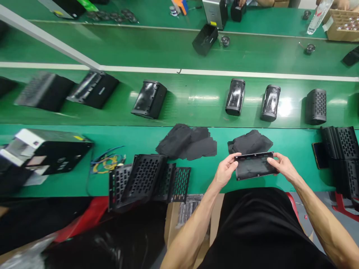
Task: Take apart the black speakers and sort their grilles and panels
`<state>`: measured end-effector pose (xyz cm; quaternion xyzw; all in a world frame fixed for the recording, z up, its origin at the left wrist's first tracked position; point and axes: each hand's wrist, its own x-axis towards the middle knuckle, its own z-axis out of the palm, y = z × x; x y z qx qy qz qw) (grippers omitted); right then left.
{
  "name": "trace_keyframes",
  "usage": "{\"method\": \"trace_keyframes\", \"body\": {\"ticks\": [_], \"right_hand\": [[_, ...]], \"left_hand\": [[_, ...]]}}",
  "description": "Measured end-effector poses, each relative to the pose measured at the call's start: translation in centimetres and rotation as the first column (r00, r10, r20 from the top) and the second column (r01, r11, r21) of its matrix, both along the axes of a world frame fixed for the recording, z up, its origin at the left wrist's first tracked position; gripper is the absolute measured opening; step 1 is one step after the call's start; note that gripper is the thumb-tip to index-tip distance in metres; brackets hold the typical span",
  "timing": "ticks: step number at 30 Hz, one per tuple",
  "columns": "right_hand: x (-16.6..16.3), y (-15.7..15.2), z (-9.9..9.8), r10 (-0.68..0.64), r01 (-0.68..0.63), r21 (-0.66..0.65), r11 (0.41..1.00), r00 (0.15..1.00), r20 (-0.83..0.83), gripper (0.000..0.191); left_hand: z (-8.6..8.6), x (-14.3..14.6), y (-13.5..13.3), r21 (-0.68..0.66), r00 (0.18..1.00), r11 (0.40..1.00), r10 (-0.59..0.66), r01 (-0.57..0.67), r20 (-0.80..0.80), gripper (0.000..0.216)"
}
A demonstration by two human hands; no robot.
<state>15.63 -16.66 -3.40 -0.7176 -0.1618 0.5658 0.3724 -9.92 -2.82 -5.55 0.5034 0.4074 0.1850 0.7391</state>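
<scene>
Between my two hands is a black grille panel [254, 166], held level just above the green bench, its hollow side turned up. A dark sheet seems to line it, and no holes show through. My left hand [226, 170] grips its left end with thumb and fingers. At the opposite end, my right hand [284, 169] holds on, thumb pressed on the inner face. A small pile of black fabric sheets [251, 141] lies just beyond the panel. To its left is a larger pile of black sheets [186, 144]. Several perforated black grilles [147, 175] lie stacked left of my left hand.
Black speaker housings [235, 97] stand along the green conveyor [193, 108] beyond the bench. More grilles [343, 157] and a phone [319, 156] sit at right. A black-and-white machine [58, 151] and coiled cables [109, 162] lie left. Another person's hands [340, 4] show across the line.
</scene>
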Motion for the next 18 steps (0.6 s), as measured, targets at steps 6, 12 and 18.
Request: {"method": "trace_keyframes", "body": {"ticks": [6,12,18], "right_hand": [[-0.3,-0.1,-0.8,-0.024,0.023,0.034,0.999,0.999,0.036,0.059],[-0.1,-0.3,0.1,-0.013,0.011,0.093,0.996,1.000,0.018,0.063],[-0.5,-0.1,1.5,-0.070,0.081,0.099,0.992,0.992,-0.105,0.066]], "left_hand": [[0.7,0.0,0.1,0.076,0.996,0.995,-0.065,0.069,-0.054,0.056],[0.3,-0.4,0.2,0.075,0.995,0.994,-0.079,0.084,-0.067,0.058],[-0.3,-0.6,-0.1,-0.026,0.995,0.999,-0.024,0.026,0.101,0.067]]}}
